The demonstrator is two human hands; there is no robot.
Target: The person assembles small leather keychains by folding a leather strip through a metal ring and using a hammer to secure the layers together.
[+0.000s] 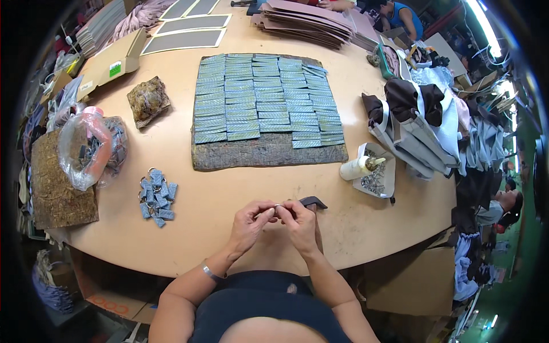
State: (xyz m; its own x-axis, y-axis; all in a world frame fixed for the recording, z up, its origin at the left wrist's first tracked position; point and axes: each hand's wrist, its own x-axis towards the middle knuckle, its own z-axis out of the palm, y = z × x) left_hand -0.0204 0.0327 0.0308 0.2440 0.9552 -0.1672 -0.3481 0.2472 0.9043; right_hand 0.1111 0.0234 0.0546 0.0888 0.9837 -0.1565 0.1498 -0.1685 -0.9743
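My left hand (253, 224) and my right hand (298, 226) meet fingertip to fingertip over the near part of the table. Between them they pinch a small shiny ring (278, 206), mostly covered by the fingers. Beside my right hand lies a hammer (313, 202), its dark head showing and its handle partly behind the hand. To the left is a small heap of blue-grey tabs (157, 197) with metal rings. Ahead, rows of blue-grey patterned strips (257, 97) cover most of a worn brown board (269, 155).
At the right, a white bottle (354, 168) leans at a white tray (384, 188) of small metal parts. Grey and brown fabric pieces (409, 126) are piled beyond. Leftward are a stained block (148, 102), a plastic-wrapped bundle (94, 148) and an open carton (117, 64). Other people work at the far edge.
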